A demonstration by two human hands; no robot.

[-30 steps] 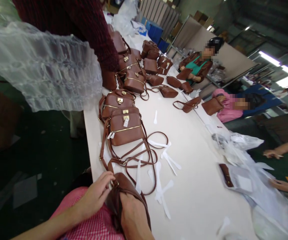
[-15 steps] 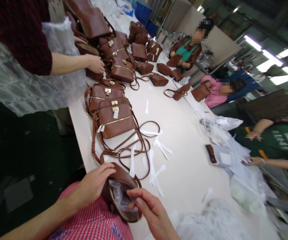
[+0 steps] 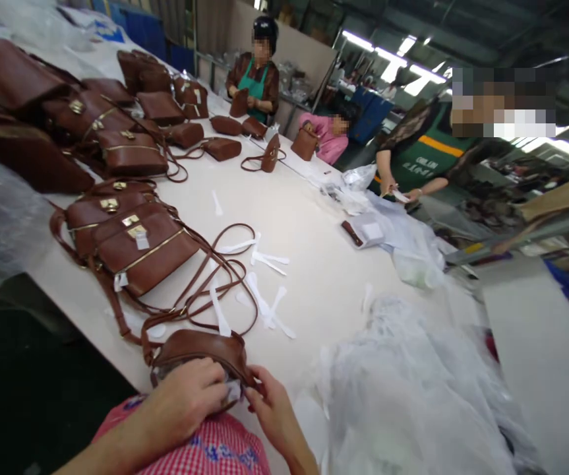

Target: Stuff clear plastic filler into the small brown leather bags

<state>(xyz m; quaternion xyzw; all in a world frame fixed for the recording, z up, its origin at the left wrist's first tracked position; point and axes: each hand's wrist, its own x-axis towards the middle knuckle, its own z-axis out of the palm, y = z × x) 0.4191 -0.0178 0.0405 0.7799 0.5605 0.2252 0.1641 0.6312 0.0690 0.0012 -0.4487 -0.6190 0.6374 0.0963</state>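
Brown handbag (image 3: 200, 348) lies crosswise at the table edge, both hands' grip pinching its near rim.

~15 brown bags (image 3: 136, 254), 3 co-workers (image 3: 255, 72), 2 hands (image 3: 190, 399).

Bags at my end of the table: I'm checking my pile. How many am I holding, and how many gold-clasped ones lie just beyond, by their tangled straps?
In left hand and right hand, the held bag: 1
Just beyond, gold-clasped bags: 2
Total: 3
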